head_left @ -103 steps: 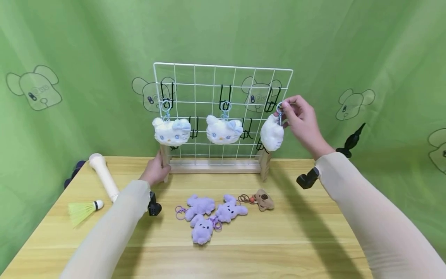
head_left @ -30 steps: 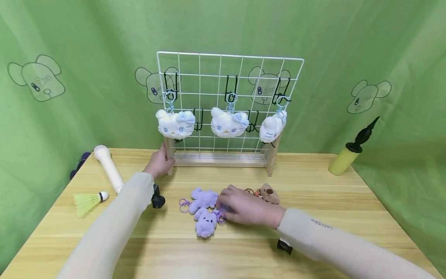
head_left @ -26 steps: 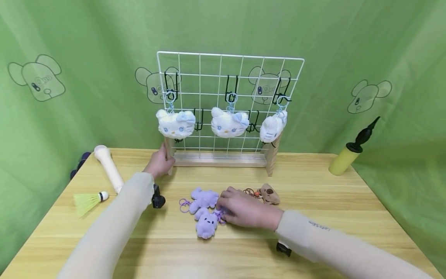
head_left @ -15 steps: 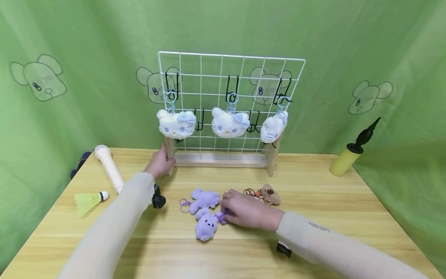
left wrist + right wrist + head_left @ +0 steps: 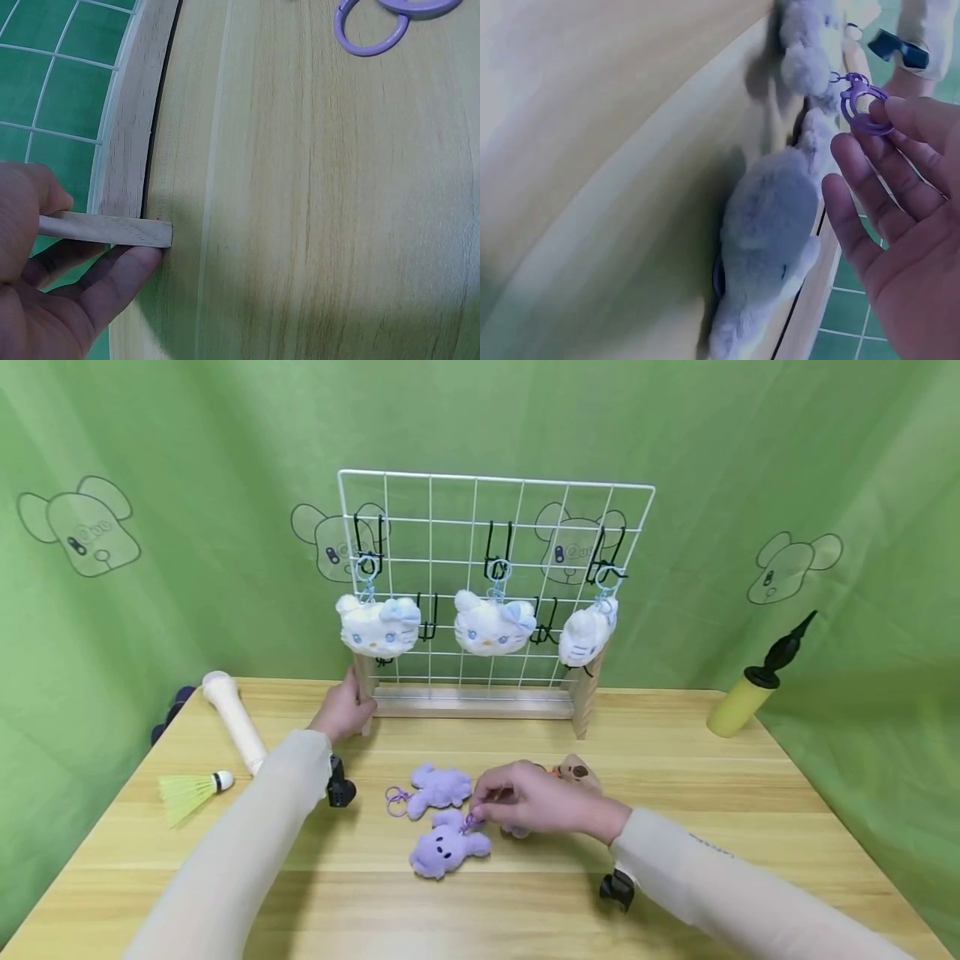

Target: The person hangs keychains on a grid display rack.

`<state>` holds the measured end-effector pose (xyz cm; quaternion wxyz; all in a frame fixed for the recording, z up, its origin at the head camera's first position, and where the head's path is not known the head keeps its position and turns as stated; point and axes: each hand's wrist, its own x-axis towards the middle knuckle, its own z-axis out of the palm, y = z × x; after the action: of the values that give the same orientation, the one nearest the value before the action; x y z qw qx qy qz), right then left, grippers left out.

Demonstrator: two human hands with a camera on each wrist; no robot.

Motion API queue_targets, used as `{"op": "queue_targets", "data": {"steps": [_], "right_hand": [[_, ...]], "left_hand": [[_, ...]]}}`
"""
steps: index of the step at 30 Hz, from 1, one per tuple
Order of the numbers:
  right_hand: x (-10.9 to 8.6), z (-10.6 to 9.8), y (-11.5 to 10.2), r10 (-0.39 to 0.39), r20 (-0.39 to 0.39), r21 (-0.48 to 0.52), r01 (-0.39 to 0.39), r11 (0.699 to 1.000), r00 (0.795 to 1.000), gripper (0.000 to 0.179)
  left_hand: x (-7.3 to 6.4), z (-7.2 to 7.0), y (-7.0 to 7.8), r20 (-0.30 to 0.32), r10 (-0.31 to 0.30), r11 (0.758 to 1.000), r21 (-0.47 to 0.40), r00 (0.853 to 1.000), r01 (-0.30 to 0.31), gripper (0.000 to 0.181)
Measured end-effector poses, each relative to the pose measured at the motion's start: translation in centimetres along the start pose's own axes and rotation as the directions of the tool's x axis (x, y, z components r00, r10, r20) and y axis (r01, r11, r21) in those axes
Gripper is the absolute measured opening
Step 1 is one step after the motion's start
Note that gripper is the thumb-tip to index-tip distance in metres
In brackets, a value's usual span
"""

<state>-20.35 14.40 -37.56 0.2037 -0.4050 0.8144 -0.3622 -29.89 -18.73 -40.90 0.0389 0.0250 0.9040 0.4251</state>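
Note:
My left hand (image 5: 341, 710) grips the left wooden upright (image 5: 112, 228) of a white wire grid rack (image 5: 497, 480), thumb and fingers on opposite sides of the wood. Over the table, my right hand (image 5: 534, 797) pinches the purple key ring (image 5: 846, 112) of a purple plush keychain (image 5: 437, 852). Behind it lies a second purple plush keychain (image 5: 442, 787) with its ring out to the left. A third purple plush (image 5: 772, 217) lies under my right hand, mostly hidden in the head view. White cat-face plush keychains (image 5: 491, 627) hang in a row from black hooks on the rack.
A brown plush keychain (image 5: 577, 771) lies behind my right hand, partly covered. On the left are a yellow shuttlecock (image 5: 191, 793) and a pale club-shaped object (image 5: 235, 718). A yellow hand pump (image 5: 742, 700) stands back right. Lower hooks (image 5: 545, 620) on the grid hold nothing.
My right hand left the right-hand cat plush, now hanging from its hook, and came down to the purple plushes. It now pinches one's ring, and that plush has turned. The left hand stays on the rack.

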Motion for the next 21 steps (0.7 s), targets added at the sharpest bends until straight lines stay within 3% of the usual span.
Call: {"op": "queue_targets", "data": {"steps": [13,21], "right_hand": [[0.6,-0.4,-0.7,0.056,-0.086,0.210,-0.037,0.977,0.995,0.018],[1.5,-0.8,-1.5,-0.001,-0.126,0.373,0.048,0.926,0.992,0.026]], "left_hand": [[-0.1,-0.1,0.0,0.003,-0.007,1.000,-0.015,1.000,0.007,0.084],[-0.1,0.0,0.2,-0.001,0.004,1.000,0.001,1.000,-0.004,0.081]]}}
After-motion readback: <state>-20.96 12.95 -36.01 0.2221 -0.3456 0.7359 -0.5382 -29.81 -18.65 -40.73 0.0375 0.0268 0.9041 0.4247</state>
